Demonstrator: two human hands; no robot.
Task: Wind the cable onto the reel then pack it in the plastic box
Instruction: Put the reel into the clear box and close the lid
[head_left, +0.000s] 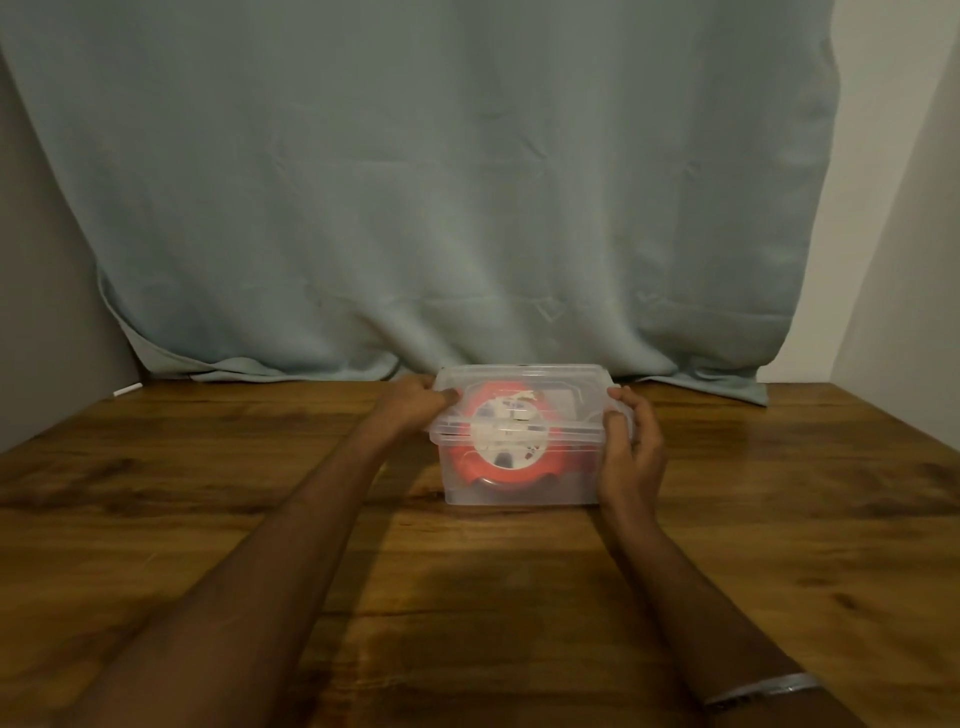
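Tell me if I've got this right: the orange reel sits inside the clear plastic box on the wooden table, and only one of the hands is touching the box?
Not quite. The head view shows both hands on the plastic box: the left hand at its left end and the right hand at its right end. The rest holds: the orange reel sits inside, on the wooden table.

Person, two arms in view, both bare from the near edge of the frame to the fingertips; no sleeves visible.
Left hand (415, 408): bare, no ring or glove discernible.
Right hand (631, 457): bare, likewise unadorned.
Right forearm, near right: one narrow silver-coloured metal bangle (763, 693), thin, shiny band, slightly blurred; detail unreadable.
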